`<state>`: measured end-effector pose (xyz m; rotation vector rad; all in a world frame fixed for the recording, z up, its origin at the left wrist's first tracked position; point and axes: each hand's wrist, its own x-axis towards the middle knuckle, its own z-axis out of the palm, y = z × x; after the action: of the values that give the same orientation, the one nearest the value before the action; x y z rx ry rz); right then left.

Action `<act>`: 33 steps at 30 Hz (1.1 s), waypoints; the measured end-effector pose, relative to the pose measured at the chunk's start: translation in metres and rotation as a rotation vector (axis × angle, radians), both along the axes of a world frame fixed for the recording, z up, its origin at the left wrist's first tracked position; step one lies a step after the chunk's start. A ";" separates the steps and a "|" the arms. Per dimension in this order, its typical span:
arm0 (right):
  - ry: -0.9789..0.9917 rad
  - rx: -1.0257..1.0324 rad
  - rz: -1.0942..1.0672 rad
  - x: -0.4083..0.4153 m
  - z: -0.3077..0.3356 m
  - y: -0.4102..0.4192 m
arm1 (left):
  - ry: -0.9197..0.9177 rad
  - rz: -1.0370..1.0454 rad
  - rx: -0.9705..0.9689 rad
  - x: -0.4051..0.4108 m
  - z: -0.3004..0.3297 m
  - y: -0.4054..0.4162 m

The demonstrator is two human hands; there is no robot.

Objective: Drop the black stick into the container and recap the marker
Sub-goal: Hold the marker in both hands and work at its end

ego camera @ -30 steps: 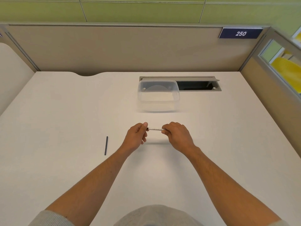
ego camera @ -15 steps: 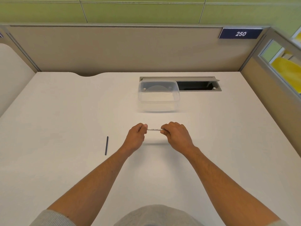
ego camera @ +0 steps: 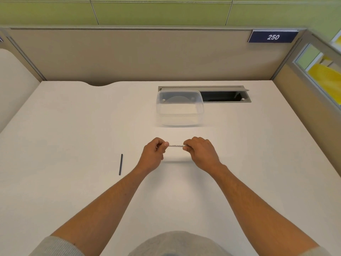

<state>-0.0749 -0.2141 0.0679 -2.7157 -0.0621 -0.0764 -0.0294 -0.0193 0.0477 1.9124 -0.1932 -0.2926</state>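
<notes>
Head view, read from left to right. Black stick (ego camera: pixel 120 164): a thin dark rod lying flat on the white worktop (ego camera: pixel 64 126), roughly lengthwise away from the person, clear of both hands and well apart from the container; it has not yet been picked up, so the dropping step is judged not yet done. Left hand (ego camera: pixel 154 154): curled closed, thumb and fingers pinched on the left end of the marker (ego camera: pixel 176 145). Whether a cap sits inside this pinch cannot be told, since the fingers hide that end. Marker: a slim white barrel with a line of small print, held level between the two hands and raised off the worktop, as the shadow beneath it suggests. Right hand (ego camera: pixel 202 153): likewise closed, gripping the right end of the barrel. The two-handed hold, one hand at each end along a single axis, suits pushing a cap straight onto the barrel, the right hand steadying while the left presses inward; this is judged to be the recapping step. Clear plastic container (ego camera: pixel 180 108): open-topped, with nothing visible inside, standing beyond the hands toward the back of the worktop and overlapping the left part of the cable slot (ego camera: pixel 225 96) cut into the surface. Its place directly ahead of the hands keeps it within an easy forward reach for the stick. Beige partition (ego camera: pixel 129 54): bounds the worktop at the rear, carrying a blue plate marked 250 (ego camera: pixel 273 36) at upper right.
</notes>
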 end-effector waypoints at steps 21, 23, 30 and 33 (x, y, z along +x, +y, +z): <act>-0.010 -0.008 -0.003 -0.001 -0.004 -0.002 | 0.059 -0.031 0.014 -0.002 0.000 -0.003; -0.011 -0.011 0.001 -0.001 -0.005 -0.001 | 0.063 -0.040 0.026 -0.001 0.000 -0.003; -0.017 0.008 0.003 -0.002 -0.004 0.003 | 0.114 0.012 0.016 -0.001 0.006 -0.006; -0.015 0.014 0.005 -0.002 -0.003 0.003 | 0.143 0.031 -0.024 -0.001 0.008 -0.008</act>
<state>-0.0770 -0.2107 0.0647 -2.7015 -0.0724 -0.0956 -0.0303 -0.0273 0.0554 1.8610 -0.0710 -0.4030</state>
